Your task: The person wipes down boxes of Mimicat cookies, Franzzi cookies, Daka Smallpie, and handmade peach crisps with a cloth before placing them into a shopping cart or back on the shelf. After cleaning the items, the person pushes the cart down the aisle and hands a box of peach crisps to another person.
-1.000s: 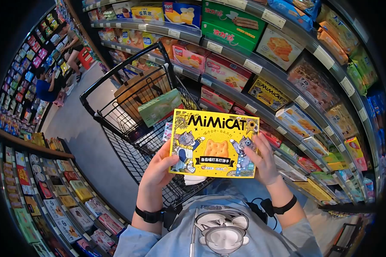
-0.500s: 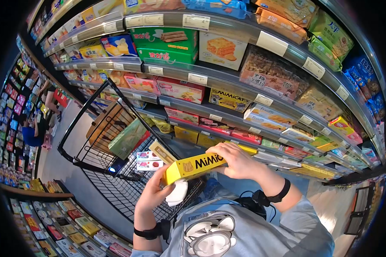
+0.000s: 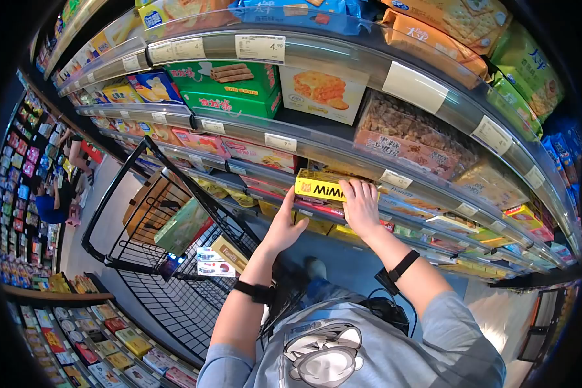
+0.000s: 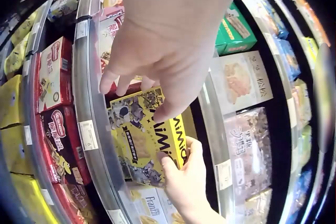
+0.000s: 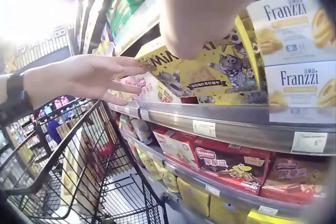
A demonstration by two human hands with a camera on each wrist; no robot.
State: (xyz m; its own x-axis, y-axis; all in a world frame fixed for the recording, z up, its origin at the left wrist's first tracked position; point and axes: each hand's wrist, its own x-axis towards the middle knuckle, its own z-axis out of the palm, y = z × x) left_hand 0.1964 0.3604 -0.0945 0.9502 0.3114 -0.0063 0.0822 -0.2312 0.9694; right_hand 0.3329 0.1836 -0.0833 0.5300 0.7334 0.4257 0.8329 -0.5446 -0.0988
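A yellow MiMiCAT box (image 3: pixel 318 189) (image 4: pixel 137 139) (image 5: pixel 202 79) lies at a shelf opening, its narrow lettered side facing up towards the head view. My right hand (image 3: pixel 361 207) (image 4: pixel 188 181) (image 5: pixel 197 11) grips its right end, thumb on the front and fingers over the top. At the other end, my left hand (image 3: pixel 283 227) (image 4: pixel 163 58) (image 5: pixel 79 81) has its fingers extended, fingertips at the box's left edge, not curled round it. Part of the box is hidden behind my right hand in the right wrist view.
Below the box runs a shelf edge with price tags (image 5: pixel 203 128). Franzzi boxes (image 5: pixel 299 40) stand right of it, a brown pack (image 3: pixel 407 145) above. A black cart (image 3: pixel 113 255) holding several packages stands at left. Two people are farther down the aisle.
The yellow box has moved from in front of my body, over the cart, forward to the shelf. My left hand has loosened from gripping its end to straighter fingers; my right hand keeps hold.
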